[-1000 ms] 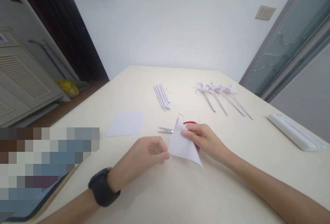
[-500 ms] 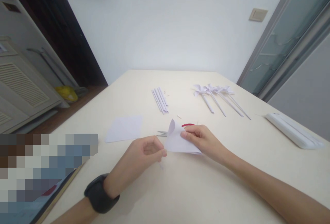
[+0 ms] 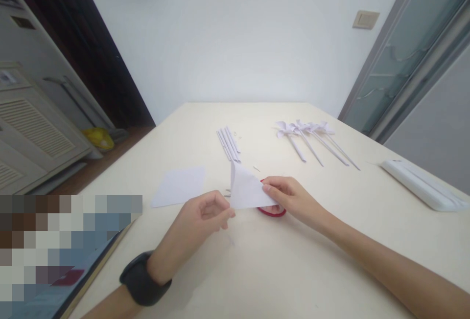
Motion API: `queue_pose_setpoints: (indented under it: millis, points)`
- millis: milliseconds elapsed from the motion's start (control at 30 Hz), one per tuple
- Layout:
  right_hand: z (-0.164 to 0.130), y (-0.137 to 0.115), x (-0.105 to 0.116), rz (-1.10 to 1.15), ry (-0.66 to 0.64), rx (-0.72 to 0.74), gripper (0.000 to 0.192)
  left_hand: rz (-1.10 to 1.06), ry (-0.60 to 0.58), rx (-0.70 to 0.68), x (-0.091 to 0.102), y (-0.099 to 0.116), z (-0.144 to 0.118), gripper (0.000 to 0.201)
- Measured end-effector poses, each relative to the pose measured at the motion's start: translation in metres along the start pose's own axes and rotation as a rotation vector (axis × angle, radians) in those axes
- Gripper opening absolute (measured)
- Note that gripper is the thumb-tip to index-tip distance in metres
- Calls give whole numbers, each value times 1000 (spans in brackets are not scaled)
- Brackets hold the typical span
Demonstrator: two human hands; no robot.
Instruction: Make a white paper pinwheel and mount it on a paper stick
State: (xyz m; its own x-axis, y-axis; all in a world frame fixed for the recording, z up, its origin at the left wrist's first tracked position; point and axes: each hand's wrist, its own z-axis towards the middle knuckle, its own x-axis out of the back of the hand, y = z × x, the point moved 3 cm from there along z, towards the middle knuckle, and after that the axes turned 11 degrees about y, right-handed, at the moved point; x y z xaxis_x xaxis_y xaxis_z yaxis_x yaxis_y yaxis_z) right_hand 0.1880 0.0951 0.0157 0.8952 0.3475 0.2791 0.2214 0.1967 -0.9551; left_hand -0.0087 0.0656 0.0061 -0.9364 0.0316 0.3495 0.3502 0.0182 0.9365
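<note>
A folded sheet of white paper [image 3: 246, 189] is held up between my two hands, its upper corner standing up in a curl. My right hand [image 3: 292, 195] pinches its right side between thumb and fingers. At the lower left corner, the fingertips of my left hand [image 3: 208, 215] are pinched together on the paper. Red-handled scissors [image 3: 273, 214] lie behind and below the paper, which hides their middle; the tips peek out on the left. Another flat white sheet [image 3: 179, 187] rests on the table beyond my left hand.
Several rolled paper sticks [image 3: 228, 144] lie at the middle back, with small paper scraps [image 3: 238, 136] beside them. Several paper pinwheels [image 3: 299, 127] on sticks lie at the back right. A long white box-like object [image 3: 422, 187] sits at the table's right edge. A pixelated area covers the lower left.
The folded paper has turned and shifted slightly left and up, uncovering the red scissor handle beneath it. Both hands stay nearly in place.
</note>
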Motion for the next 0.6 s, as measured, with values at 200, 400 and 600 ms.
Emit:
queue_pose_setpoints:
  millis: [200,400,600]
  points:
    - [3,0,3,-79,138,56,28,-40,0,12,-4,2,-3,18]
    - [3,2,5,-90,126,28,32,-53,31,-6,-1,4,-2,15]
    - [3,2,5,-69,97,11,23,-78,54,-58,4,8,0,11]
